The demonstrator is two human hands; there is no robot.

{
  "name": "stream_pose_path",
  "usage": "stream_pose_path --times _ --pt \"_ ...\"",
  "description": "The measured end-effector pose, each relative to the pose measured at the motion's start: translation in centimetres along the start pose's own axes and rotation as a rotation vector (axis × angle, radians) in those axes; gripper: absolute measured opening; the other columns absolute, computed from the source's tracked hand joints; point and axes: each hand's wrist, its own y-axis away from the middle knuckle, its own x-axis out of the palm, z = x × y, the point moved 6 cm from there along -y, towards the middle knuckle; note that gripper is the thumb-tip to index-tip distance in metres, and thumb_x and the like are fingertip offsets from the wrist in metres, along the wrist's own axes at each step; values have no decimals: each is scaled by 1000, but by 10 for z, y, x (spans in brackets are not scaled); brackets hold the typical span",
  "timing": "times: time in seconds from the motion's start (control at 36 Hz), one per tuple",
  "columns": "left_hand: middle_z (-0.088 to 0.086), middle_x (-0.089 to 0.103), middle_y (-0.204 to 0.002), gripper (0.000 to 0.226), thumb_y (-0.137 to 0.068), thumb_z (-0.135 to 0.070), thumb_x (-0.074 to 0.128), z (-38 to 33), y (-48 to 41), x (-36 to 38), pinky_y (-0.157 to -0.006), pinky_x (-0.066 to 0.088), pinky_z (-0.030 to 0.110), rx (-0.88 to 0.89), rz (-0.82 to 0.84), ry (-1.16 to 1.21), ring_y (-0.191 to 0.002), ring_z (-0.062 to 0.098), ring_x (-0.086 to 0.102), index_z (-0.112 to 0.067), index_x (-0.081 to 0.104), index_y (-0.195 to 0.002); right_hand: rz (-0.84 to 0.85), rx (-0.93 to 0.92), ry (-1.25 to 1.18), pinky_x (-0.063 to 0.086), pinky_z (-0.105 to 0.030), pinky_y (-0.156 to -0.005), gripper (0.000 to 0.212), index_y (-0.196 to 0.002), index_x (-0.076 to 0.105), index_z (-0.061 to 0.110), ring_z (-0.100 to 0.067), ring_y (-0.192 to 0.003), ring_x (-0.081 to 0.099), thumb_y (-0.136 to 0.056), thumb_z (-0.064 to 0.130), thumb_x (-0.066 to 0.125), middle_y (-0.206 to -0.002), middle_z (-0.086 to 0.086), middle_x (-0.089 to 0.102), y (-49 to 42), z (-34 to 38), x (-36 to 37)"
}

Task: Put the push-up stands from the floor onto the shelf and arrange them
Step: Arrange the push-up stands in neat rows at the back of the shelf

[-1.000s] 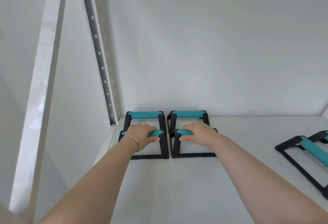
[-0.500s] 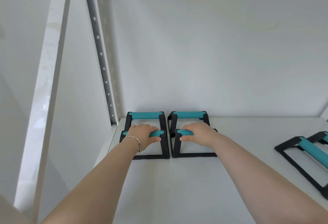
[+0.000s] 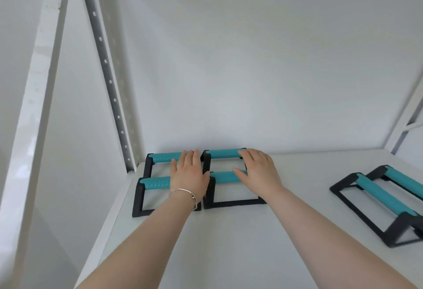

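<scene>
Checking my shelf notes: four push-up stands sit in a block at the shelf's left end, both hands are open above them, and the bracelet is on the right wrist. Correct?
Not quite: the head view shows the bracelet on the left hand wrist, not the right hand. The rest holds.

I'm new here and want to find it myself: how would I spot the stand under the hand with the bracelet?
Start at the perforated post rising from the shelf's back left corner. Four stands sit there in a tidy block. Yours is the front left stand, nearest the shelf's left edge, with the left hand open above it. The loose pair lies angled, far right.
</scene>
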Motion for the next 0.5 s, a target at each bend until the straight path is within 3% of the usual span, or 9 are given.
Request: stream_pose_path --times 0.17,0.5 --pt "11 4 -162 72 -99 -44 33 -81 5 6 -120 4 49 13 -26 -48 -149 28 -3 -10 1 -154 -172 120 94 46 -50 -100 60 -130 57 9 -33 -116 58 -79 36 74 -122 -11 63 24 -54 -33" --pt "11 9 -162 73 -98 -52 30 -283 19 45 -120 6 46 63 2 42 -149 28 5 -12 4 -154 -122 336 118 32 -47 -111 64 -143 43 8 -31 -134 42 -91 43 58 -140 -11 52 78 -246 -104"
